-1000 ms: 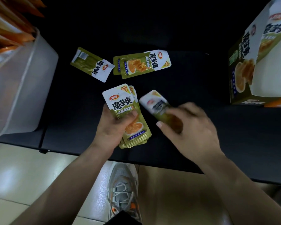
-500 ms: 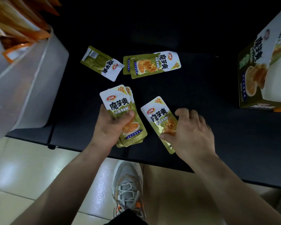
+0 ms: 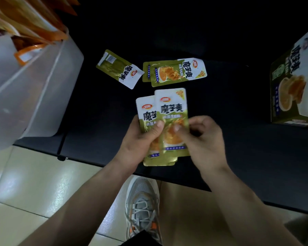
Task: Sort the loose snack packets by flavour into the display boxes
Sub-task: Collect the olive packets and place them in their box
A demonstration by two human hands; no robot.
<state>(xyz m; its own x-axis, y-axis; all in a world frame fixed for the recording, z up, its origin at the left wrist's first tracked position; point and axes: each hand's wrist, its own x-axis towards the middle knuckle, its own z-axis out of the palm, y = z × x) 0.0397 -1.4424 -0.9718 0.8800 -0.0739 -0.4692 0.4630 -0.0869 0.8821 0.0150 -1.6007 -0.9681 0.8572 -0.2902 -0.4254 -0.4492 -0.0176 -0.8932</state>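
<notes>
The black bench [image 3: 238, 148] carries everything: a translucent plastic tub [image 3: 43, 96] of orange packets [image 3: 30, 23] at its left edge, and a green-and-white cardboard display box [image 3: 290, 82] at the far right, well apart from the hands. Between them, above the bench's near edge, the left hand [image 3: 137, 142] grips a small stack of green-and-white foil snack packets [image 3: 147, 112], thumb pressed across the front, its other fingers hidden behind. The right hand [image 3: 204, 139] pinches a further green packet [image 3: 172, 110] by its right side, fingers [image 3: 199, 121] curled, and holds it against the stack, offset slightly up and right. The step looks to be gathering one flavour. It would go best by squaring this packet flush, faces matching, before the left thumb clamps it. Further back lie a pair of overlapping green packets [image 3: 174, 71] and a single packet showing a barcode panel [image 3: 119, 69]. The foil probably slides, so lifting each by an edge should help.
</notes>
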